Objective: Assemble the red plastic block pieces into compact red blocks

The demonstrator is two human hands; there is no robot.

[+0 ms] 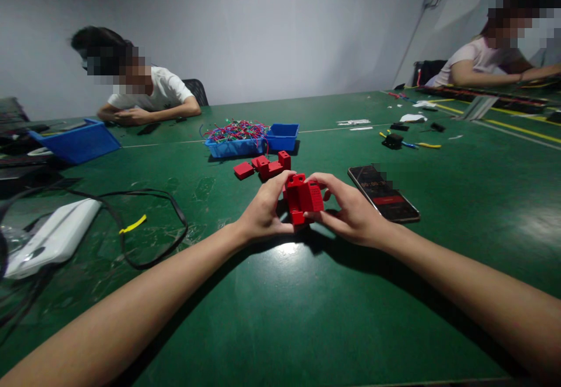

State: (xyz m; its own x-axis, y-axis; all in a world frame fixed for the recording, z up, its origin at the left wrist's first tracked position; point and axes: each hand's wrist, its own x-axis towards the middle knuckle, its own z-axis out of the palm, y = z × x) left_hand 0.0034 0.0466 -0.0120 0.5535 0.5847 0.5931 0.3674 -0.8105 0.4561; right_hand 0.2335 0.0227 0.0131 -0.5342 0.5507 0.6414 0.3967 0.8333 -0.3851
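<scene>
Red plastic sits between our two hands, over the middle of the green tabletop: an open-fronted housing and, against its right side, a flat panel with fine surface marks. Our left hand grips the housing's left side, thumb at the near end and fingers at the far end. Our right hand pinches the panel between thumb and fingers. We cannot tell whether the two parts are joined or only held together, nor whether the housing touches the table.

If the right pinch tilts, we judge the panel could sit askew or slip off; uneven squeezing by the left could twist the housing. A hard push might flex thin plastic. Should our hands jerk to the far side, we could knock the loose red blocks lying just beyond, near the blue tray of wires. A sweep to the right could nudge the smartphone just beside our right wrist.
</scene>
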